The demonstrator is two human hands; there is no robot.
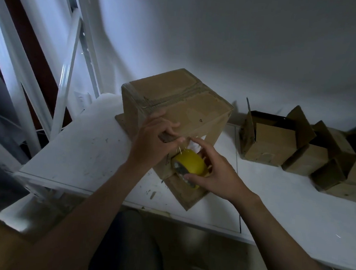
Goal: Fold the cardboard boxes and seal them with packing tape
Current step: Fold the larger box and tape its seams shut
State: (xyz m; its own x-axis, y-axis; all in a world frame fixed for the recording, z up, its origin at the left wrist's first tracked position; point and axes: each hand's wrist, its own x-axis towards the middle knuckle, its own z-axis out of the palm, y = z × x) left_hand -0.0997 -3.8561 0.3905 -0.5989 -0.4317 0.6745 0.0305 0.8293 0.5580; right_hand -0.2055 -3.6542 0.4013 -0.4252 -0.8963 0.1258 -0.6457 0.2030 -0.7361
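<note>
Box (pixel 176 105), brown, tape-seamed, tilted; fingers of left hand (pixel 151 139) grip its near edge; right hand (pixel 214 175) holds yellow tape (pixel 190 163) at five o'clock.

We are viewing through one head-worn wide-angle camera, looking forward and steeply down onto the scuffed white tabletop (pixel 83 149), close above the brown cardboard box (pixel 175 105); the pale wall (pixel 242 44) is filling the upper frame.

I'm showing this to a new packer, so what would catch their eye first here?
The yellow tape roll stands out most, held in the right hand low against the front of the big cardboard box in the middle of the white table. The left hand touches that box just above it. Open boxes crowd the table's right end.
</note>
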